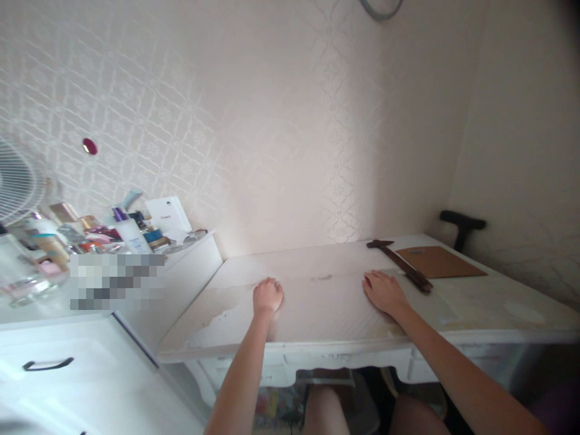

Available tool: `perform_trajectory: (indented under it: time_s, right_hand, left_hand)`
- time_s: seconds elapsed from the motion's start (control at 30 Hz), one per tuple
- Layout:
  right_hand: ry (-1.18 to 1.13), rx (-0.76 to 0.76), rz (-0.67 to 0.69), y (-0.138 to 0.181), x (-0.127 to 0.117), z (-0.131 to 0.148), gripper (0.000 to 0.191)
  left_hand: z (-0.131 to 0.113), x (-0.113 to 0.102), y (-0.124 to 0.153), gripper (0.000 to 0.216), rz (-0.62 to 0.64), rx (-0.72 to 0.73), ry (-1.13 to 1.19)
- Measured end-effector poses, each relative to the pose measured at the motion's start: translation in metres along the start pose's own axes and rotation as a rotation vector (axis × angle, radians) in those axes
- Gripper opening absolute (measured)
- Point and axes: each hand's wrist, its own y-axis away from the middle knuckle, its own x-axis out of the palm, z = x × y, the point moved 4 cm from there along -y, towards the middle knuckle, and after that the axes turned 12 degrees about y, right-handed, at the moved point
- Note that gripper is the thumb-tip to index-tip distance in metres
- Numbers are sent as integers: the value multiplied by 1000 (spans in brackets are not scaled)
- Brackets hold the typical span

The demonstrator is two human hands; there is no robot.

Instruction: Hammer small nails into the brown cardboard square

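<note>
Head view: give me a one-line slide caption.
Left hand and right hand rest on a worn white desk, with a hammer and brown board near the right.

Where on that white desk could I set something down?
Bare desk lies between the left hand and right hand, and from them toward the wall. A hammer and brown board occupy its back right; bottles crowd the cabinet top.
</note>
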Motion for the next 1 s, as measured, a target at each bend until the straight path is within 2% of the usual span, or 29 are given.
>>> perform_trajectory:
  time_s: [1.0]
  right_hand:
    - [0,3,6,1,-2,0,38]
  left_hand:
    - [0,0,1,33,-5,13,-12]
